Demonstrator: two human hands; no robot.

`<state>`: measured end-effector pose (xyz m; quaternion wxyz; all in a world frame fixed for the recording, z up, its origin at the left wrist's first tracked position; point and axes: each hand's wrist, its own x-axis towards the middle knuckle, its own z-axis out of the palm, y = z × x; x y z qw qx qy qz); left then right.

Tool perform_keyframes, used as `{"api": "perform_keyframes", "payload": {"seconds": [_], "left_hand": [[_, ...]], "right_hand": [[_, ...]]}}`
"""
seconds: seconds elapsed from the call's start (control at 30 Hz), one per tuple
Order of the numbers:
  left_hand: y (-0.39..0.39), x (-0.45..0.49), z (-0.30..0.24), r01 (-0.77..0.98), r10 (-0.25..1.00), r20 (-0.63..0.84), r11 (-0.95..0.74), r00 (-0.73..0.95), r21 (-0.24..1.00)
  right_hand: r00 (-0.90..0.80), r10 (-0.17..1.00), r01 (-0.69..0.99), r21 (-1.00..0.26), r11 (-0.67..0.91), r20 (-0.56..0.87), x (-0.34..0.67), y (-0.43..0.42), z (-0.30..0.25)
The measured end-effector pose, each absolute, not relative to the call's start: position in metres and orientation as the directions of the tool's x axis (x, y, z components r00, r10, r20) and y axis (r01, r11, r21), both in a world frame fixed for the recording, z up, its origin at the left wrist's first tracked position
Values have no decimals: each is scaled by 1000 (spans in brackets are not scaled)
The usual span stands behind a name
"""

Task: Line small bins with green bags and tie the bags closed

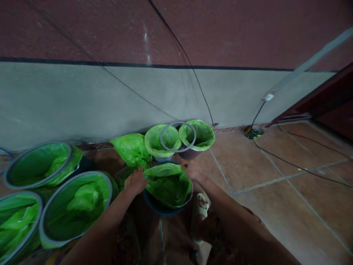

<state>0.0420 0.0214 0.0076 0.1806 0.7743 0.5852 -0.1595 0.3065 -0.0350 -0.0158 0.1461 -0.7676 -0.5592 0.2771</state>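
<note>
Between my feet stands a dark blue bin (156, 209) with a green plastic bag (168, 187) inside, its mouth spread wide. My left hand (136, 181) is closed on the bag's edge at the left of the bin. On the far right side, my right hand (192, 170) pinches the same edge; its fingertips are partly hidden. Just beyond are two smaller bins lined with green bags (160, 138) (205, 136), their bag edges folded over the rims. A loose grey ring (194, 141) rests across both.
A tied green bag (131, 149) lies against the wall. At the left stand several larger lined bins with grey rims (110, 191). A can (253, 132) with a cable (295, 167) sits on the tiled floor at the right. A sandalled foot (202, 206) is beside the bin.
</note>
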Motion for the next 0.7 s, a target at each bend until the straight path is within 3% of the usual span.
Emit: {"api": "perform_keyframes", "payload": {"seconds": [0.2,0.33,0.43,0.53,0.6,0.7], "left_hand": [[27,43,-10,961,850,-450,-254,275,108],[35,42,-6,968,876,-414,-213,249,132],[40,41,2,974,914,-355,-142,198,176],[42,40,2,950,927,-347,-32,145,311],[41,40,-1,881,927,-361,84,102,466],[38,42,-8,645,888,-458,333,30,688]], "right_hand": [[372,925,676,-705,-215,75,305,-30,-11],[496,869,632,-686,-361,-1,312,-31,-9],[533,842,692,-615,-379,81,310,-34,1],[326,934,804,-563,-194,144,291,-42,13],[32,999,835,-550,-23,7,269,-54,14],[-335,898,878,-441,187,-285,237,-80,4]]}}
